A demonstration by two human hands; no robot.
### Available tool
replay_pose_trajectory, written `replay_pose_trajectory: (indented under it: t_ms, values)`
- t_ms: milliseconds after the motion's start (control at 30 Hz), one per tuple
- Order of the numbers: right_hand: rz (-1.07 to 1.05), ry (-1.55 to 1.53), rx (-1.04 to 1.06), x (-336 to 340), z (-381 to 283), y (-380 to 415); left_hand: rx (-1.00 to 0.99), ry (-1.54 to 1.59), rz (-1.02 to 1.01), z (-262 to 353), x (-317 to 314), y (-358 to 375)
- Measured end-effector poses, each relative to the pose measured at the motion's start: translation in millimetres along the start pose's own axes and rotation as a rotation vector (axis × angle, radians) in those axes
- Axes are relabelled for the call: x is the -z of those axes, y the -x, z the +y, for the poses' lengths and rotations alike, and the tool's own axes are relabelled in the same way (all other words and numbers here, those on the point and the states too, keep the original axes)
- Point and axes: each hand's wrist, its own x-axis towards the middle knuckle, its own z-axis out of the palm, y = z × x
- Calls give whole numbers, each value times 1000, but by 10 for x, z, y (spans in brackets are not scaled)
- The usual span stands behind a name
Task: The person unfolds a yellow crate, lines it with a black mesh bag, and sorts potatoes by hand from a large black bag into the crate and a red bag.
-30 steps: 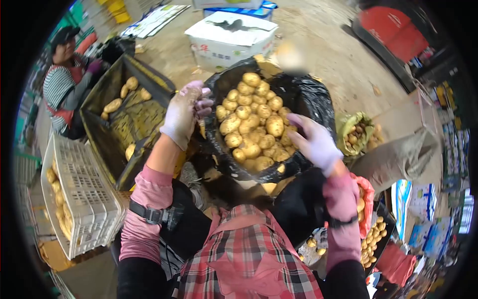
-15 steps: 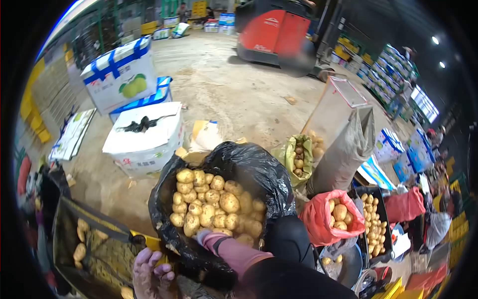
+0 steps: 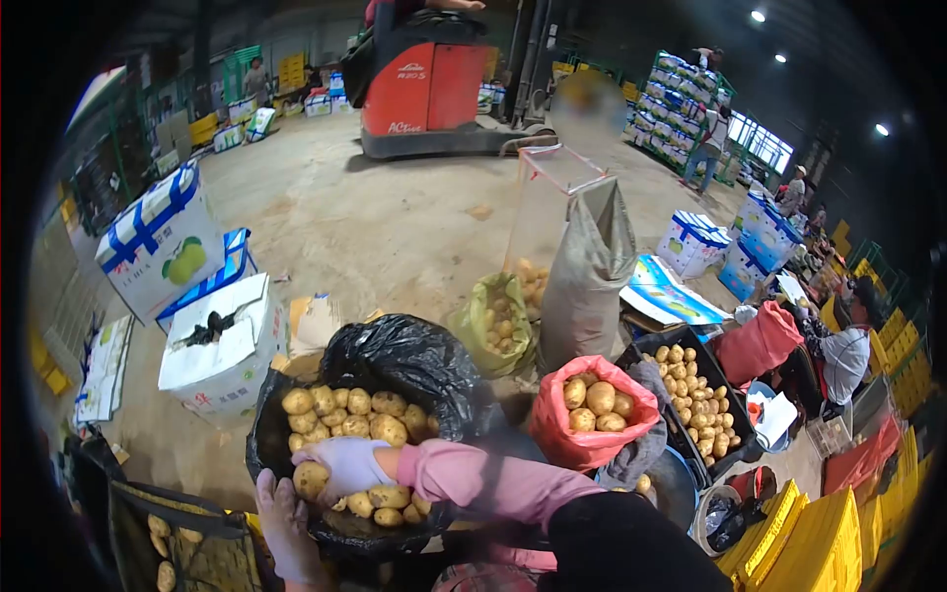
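My right hand (image 3: 345, 468), in a pale purple glove under a pink sleeve, reaches into a container lined with a black plastic bag (image 3: 395, 345). Its fingers are closed round a potato (image 3: 311, 481) at the container's left side. Many other potatoes (image 3: 388, 428) lie around that hand. Just left of the container, my gloved left hand (image 3: 284, 528) is raised with its fingers stretched out and holds nothing. Below and left of it stands a dark crate (image 3: 133, 533) with several potatoes (image 3: 160, 541) along one side.
Right of the container are a red sack (image 3: 552, 434), a black crate of potatoes (image 3: 735, 459), a green sack (image 3: 464, 321) and a tall grey sack (image 3: 582, 286). White boxes (image 3: 222, 370) stand left. A red forklift (image 3: 424, 94) with a person aboard is ahead.
My view has swung to the right. My right hand has gone from the container's near edge to its left side and now grips a potato. My left hand has moved up beside the container.
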Motion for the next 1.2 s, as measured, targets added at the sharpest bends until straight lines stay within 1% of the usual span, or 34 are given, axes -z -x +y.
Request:
replay_pose_trajectory:
  t_ms: [33,100,133,167,200,267,300,333,367,400,467,533,600,633,667,700,733,767,800,833,867,900,933,967,1000,1033,1067,1100,1133,1200]
  values:
    - [88,92,67,43,-102,147,29,7,-82,-165,-1,-119]
    - [260,271,196,40,-195,393,199,99,-351,49,-284,-25]
    - [288,47,161,42,-175,478,288,142,-482,124,-380,24]
    - [310,-179,128,42,-149,546,263,109,-520,93,-358,17]
    - [327,-406,95,38,-135,602,242,131,-486,49,-364,19]
    - [227,-527,-49,64,-134,701,196,176,-413,10,-402,10]
    - [171,-589,-122,64,-151,745,84,114,-331,-6,-456,49]
    - [112,-649,-196,39,-165,754,55,77,-328,-31,-438,24]
    - [120,-609,-178,-78,-76,713,28,40,-318,-68,-375,-28]
    - [121,-741,-147,-130,-70,719,4,3,-291,-115,-259,-75]
    - [82,-1006,-87,-190,-93,731,-149,-141,-325,-201,-70,-144]
    - [114,-1022,-37,-228,-129,727,-305,-252,-324,-209,36,-143]
    - [134,-973,30,-286,-164,688,22,293,-381,62,-38,78]
    - [170,-923,60,-318,-203,686,60,279,-448,105,-6,79]
    - [209,-874,92,-352,-237,674,-86,18,-421,146,18,85]
    - [203,-857,114,-389,-262,649,-223,-249,-391,187,37,98]
    - [208,-848,79,-404,-289,624,-349,-522,-360,233,46,143]
    - [215,-840,37,-412,-307,618,-272,-429,-332,383,-38,295]
    - [224,-834,-9,-418,-318,628,-316,-400,-353,338,-17,216]
    - [218,-863,-11,-416,-318,631,-351,-374,-366,220,47,107]
    - [268,-848,-19,-387,-401,657,-367,-357,-359,217,128,141]
    - [281,-908,-27,-353,-474,673,-479,-504,-387,217,209,150]
    - [319,-969,-16,-377,-475,666,-524,-590,-412,308,204,165]
    - [322,-925,-55,-347,-482,647,-573,-675,-435,404,197,182]
    - [332,-958,-97,-306,-541,683,-581,-681,-465,460,168,218]
    - [327,-931,-138,-255,-627,716,-459,-502,-484,428,183,231]
    - [305,-947,-3,-286,-514,708,-362,-314,-499,402,196,228]
    - [262,-985,7,-282,-441,686,-268,-178,-516,434,169,237]
    - [223,-1021,11,-267,-405,683,-95,197,-525,480,115,326]
    - [214,-980,45,-185,-563,721,-69,80,-460,494,142,319]
